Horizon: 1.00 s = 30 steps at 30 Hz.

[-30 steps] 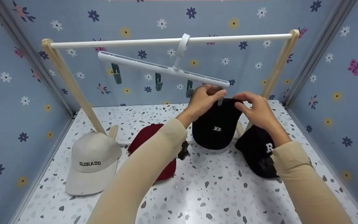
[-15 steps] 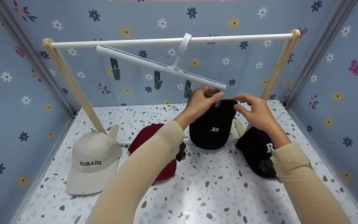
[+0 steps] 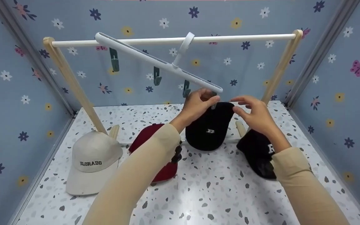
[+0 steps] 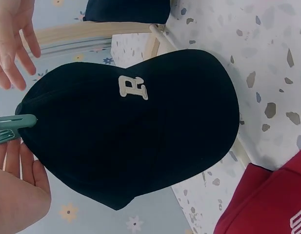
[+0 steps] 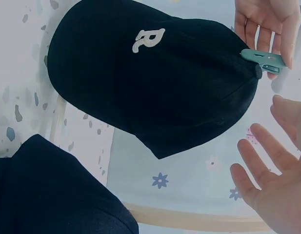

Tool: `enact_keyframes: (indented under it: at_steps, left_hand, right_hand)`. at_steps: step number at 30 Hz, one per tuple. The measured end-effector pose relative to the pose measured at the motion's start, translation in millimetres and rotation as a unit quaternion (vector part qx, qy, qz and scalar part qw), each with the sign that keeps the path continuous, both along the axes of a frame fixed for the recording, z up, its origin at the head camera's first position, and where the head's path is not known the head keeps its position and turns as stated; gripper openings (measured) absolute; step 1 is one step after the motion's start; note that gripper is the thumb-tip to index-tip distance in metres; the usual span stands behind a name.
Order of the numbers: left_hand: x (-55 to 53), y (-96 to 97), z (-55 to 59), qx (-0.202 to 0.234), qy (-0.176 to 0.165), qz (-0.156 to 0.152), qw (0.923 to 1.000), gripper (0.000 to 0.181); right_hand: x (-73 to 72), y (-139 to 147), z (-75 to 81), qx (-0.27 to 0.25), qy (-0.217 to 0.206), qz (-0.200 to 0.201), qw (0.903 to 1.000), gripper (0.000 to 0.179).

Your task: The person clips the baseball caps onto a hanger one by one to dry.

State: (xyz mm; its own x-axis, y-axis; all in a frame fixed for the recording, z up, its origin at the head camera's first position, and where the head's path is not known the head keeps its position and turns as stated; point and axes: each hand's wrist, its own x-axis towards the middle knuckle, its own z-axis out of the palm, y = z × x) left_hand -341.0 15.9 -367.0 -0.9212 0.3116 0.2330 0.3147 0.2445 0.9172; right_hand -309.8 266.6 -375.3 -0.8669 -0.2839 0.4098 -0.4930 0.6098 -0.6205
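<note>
Black cap [image 3: 209,120]: It hung in the air with its peak pointing down and a white letter R on its front.
Green clip [image 5: 265,59]: It bit the top end of the black cap, under the low end of the hanger.
Left hand [image 3: 195,104]: The thumb and fingers pinched the green clip. Some fingers were hidden behind it, so it was hard to tell how tightly they squeezed.
Right hand [image 3: 255,114]: The fingers were spread apart, a little bent, and had hold of nothing. They were just beside the black cap.
Hanger [image 3: 136,53]: It was pale and hooked over the white rail [image 3: 248,37]. It tipped, with its left end high and its right end low.
Other clips [image 3: 114,61]: Three more green ones hung in a row along the hanger.
Rack [image 3: 74,84]: Its wooden legs held up the rail at both ends.
Red cap [image 3: 145,136]: It lay on the speckled table [image 3: 205,200], partly behind the left sleeve [image 3: 136,172].
Cream cap [image 3: 94,150]: It sat at the left, with dark letters on it.
Second black cap [image 3: 256,153]: It lay at the right, partly covered by the right sleeve [image 3: 308,184].
</note>
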Motion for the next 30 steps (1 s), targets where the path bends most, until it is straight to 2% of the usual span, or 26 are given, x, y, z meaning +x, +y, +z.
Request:
enact_keyframes:
  at_steps: [13,19,25,30]
  left_hand:
    - [2.9,-11.8,-4.6,-0.04,0.02,-0.018,0.9988,0.042]
    - [5.2,-19.1,-9.1,-0.072,0.033,-0.006,0.9969,0.048]
    - [9.7,-31.8,-15.4,-0.099,0.051,-0.008,0.9937,0.054]
    - [13.7,-46.1,-21.1,-0.119,0.051,0.012,0.9915,0.056]
  right_hand:
    - [6.0,-6,-3.8,-0.024,-0.012,0.003,0.9996,0.036]
    - [11.6,-7,-7.4,-0.035,-0.024,0.0,0.9991,0.039]
    - [17.2,-8,-13.6,-0.053,-0.028,-0.004,0.9982,0.041]
    - [22.4,-10,-19.1,-0.076,-0.015,-0.013,0.9969,0.039]
